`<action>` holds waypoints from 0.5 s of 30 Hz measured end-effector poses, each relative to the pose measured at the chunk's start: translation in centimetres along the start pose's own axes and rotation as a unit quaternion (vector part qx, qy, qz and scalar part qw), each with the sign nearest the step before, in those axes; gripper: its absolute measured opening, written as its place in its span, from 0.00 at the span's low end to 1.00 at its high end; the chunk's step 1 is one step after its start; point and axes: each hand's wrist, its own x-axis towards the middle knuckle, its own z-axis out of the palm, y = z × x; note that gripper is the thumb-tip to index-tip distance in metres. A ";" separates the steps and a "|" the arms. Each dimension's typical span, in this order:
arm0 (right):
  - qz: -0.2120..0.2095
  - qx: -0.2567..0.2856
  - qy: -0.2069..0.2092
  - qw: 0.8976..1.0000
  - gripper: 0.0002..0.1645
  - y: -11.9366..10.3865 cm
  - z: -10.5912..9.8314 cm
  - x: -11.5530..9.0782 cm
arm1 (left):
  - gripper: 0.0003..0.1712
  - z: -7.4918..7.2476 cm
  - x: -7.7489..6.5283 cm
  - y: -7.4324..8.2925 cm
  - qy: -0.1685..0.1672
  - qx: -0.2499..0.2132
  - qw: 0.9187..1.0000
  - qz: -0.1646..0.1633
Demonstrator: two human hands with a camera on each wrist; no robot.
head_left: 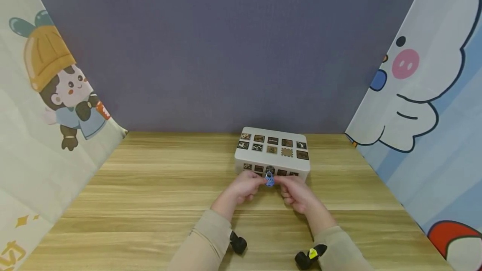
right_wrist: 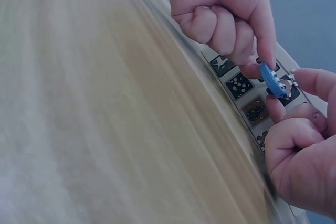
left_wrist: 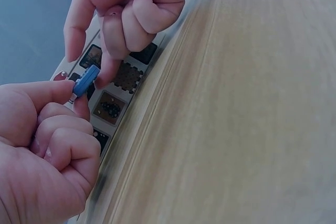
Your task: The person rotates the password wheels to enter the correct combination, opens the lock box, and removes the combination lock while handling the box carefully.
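In the head view, I see a white tin box [head_left: 276, 160] with little square pictures sitting on the wooden table [head_left: 150, 187]. A blue combination padlock [head_left: 269, 180] is at the box's six o'clock, by the metal latch [head_left: 270, 169] on its front. I can't tell if the lock's loop goes through the latch. The left hand [head_left: 246, 186] is at the lock's eight o'clock and the right hand [head_left: 296, 193] at its four o'clock. I think they come from both sides so the lock's face isn't covered.

In the left wrist view, the left hand, at seven o'clock from the lock, pinches one end of it with thumb and pointing finger. That is probably to keep such a tiny thing from wobbling. Its other fingers are tucked in, which seems to leave more room.

In the right wrist view, the right hand is at five o'clock from the lock. Its thumb is by the lock's low end, and its pointing finger reaches out near the silver bits. Its other fingers are curled up. I can't tell if it is squeezing anything.
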 end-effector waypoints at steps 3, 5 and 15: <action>-0.010 -0.015 -0.004 1.000 0.13 0.2 0.1 0.1 | 0.11 0.0 0.0 0.0 -0.002 -0.003 1.000 -0.002; -0.014 -0.019 -0.003 1.000 0.14 0.3 0.2 0.1 | 0.11 0.0 0.0 0.0 -0.003 -0.005 1.000 -0.003; -0.025 -0.036 0.009 0.999 0.14 0.6 0.6 0.4 | 0.11 0.0 0.2 0.0 -0.007 -0.013 1.000 -0.004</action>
